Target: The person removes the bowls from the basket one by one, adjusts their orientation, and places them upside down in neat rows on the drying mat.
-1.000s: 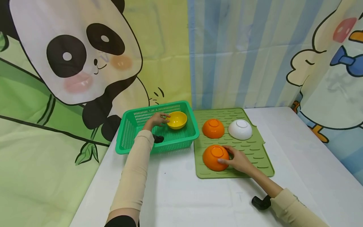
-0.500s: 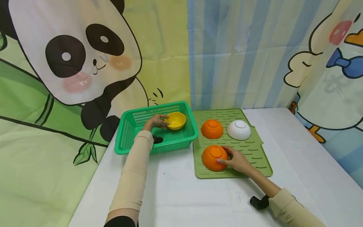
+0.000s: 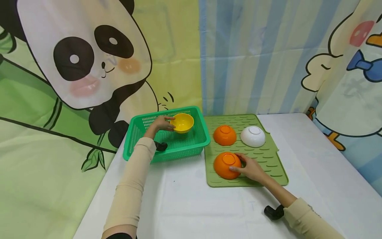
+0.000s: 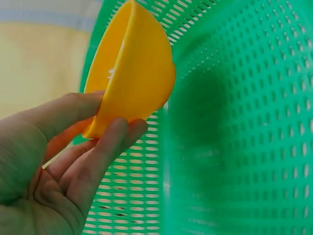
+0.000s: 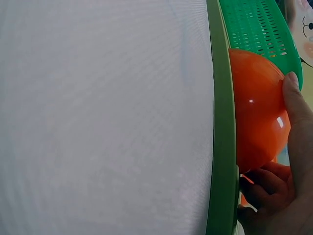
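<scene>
My left hand reaches into the green basket and pinches a yellow bowl by its rim. In the left wrist view the yellow bowl is tilted on its side, thumb on the inside and fingers against the outer wall, in front of the basket's perforated side. On the green mat, my right hand holds the near orange bowl, which lies upside down. Seen from the right wrist, the thumb lies on the orange bowl and the other fingers curl low at its rim.
Behind the held orange bowl, another upturned orange bowl and an upturned white bowl sit on the mat. The basket stands directly left of the mat on the white table. A printed curtain hangs behind the table.
My left hand has shifted the yellow bowl a little to the left and up within the basket. My right hand and the orange bowl have stayed put.
</scene>
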`<state>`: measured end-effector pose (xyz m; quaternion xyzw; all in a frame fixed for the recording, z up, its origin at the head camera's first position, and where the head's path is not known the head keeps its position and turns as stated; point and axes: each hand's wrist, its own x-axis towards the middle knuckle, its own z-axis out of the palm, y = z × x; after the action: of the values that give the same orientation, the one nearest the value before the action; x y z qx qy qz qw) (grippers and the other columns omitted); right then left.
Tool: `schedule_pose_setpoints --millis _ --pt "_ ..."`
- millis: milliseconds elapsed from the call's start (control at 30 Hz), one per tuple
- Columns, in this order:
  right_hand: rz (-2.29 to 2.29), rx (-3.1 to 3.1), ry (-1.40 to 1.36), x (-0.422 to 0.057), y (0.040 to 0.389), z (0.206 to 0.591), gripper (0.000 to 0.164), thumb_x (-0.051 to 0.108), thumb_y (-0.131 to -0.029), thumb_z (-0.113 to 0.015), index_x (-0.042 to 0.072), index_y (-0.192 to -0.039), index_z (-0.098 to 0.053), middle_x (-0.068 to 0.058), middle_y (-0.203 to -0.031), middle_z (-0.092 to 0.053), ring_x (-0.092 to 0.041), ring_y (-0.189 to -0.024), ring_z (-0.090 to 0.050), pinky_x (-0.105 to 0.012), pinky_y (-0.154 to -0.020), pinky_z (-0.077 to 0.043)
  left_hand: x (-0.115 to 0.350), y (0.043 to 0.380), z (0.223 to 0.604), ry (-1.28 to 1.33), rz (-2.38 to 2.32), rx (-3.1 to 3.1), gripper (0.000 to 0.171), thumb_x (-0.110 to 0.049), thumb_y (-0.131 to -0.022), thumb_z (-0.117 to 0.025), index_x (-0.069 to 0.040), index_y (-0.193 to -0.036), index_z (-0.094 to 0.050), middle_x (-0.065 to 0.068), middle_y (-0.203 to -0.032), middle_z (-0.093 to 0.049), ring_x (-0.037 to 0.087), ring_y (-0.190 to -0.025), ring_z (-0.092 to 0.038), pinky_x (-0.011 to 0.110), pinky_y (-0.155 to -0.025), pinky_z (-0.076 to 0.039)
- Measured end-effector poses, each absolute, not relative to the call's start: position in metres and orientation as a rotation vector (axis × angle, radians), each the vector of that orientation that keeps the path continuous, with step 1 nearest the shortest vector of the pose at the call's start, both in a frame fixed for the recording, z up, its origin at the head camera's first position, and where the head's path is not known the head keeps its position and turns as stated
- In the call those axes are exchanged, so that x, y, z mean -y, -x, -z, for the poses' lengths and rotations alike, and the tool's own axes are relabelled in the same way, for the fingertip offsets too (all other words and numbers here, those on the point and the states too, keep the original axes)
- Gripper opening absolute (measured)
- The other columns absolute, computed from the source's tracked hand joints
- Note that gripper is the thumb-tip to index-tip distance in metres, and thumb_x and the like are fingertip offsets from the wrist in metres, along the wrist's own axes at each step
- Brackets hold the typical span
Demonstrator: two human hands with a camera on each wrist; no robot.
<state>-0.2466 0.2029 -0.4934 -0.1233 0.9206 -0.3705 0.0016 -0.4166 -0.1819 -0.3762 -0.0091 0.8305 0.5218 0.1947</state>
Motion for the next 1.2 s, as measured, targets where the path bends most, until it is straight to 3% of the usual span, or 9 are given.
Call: schedule_pose_setpoints --millis 133,433,667,900,1200 --pt "1.135 -2.909 0.395 -0.204 0.246 0.494 0.084 0.06 -0.068 -0.065 0.01 -0.133 -0.042 -0.017 -0.127 -0.05 -0.035 -0.115 -0.047 -0.052 -0.092 -0.039 0.18 0.403 0.347 0.023 -1.495 -2.282 0.06 0.005 -0.079 -0.063 -0.004 -0.134 -0.042 0.026 -0.127 -0.039 0.027 -0.083 -0.065 0.032 -0.074 -0.053" --pt "1.105 -2.908 0.4 -0.203 0.246 0.493 0.083 0.058 -0.07 -0.065 0.009 -0.133 -0.042 -0.019 -0.128 -0.049 -0.037 -0.115 -0.046 -0.053 -0.091 -0.039 0.177 0.38 0.311 -0.126 -1.519 -2.193 0.057 0.004 -0.075 -0.068 -0.007 -0.128 -0.05 0.022 -0.123 -0.049 0.024 -0.082 -0.066 0.034 -0.077 -0.053" --pt "1.109 -2.901 0.388 -0.204 0.246 0.49 0.082 0.055 -0.072 -0.065 0.007 -0.134 -0.04 -0.021 -0.127 -0.048 -0.039 -0.115 -0.046 -0.054 -0.091 -0.038 0.166 0.329 0.289 -0.337 -1.288 -2.224 0.055 -0.004 -0.077 -0.068 -0.013 -0.129 -0.051 0.017 -0.123 -0.053 0.024 -0.088 -0.065 0.035 -0.08 -0.051" --pt "1.101 -2.892 0.389 -0.206 0.246 0.491 0.083 0.057 -0.072 -0.064 0.008 -0.134 -0.04 -0.021 -0.128 -0.047 -0.038 -0.115 -0.045 -0.054 -0.091 -0.038 0.149 0.288 0.299 -0.402 -1.196 -2.199 0.051 -0.009 -0.073 -0.073 -0.018 -0.121 -0.058 0.01 -0.125 -0.054 0.02 -0.088 -0.065 0.033 -0.075 -0.053" --pt "1.088 -2.883 0.414 -0.202 0.248 0.486 0.083 0.055 -0.073 -0.064 0.006 -0.135 -0.038 -0.021 -0.126 -0.049 -0.036 -0.113 -0.048 -0.052 -0.089 -0.042 0.12 0.267 0.32 -0.538 -1.147 -2.114 0.05 -0.007 -0.072 -0.074 -0.02 -0.118 -0.06 0.009 -0.118 -0.058 0.017 -0.09 -0.065 0.033 -0.072 -0.054"
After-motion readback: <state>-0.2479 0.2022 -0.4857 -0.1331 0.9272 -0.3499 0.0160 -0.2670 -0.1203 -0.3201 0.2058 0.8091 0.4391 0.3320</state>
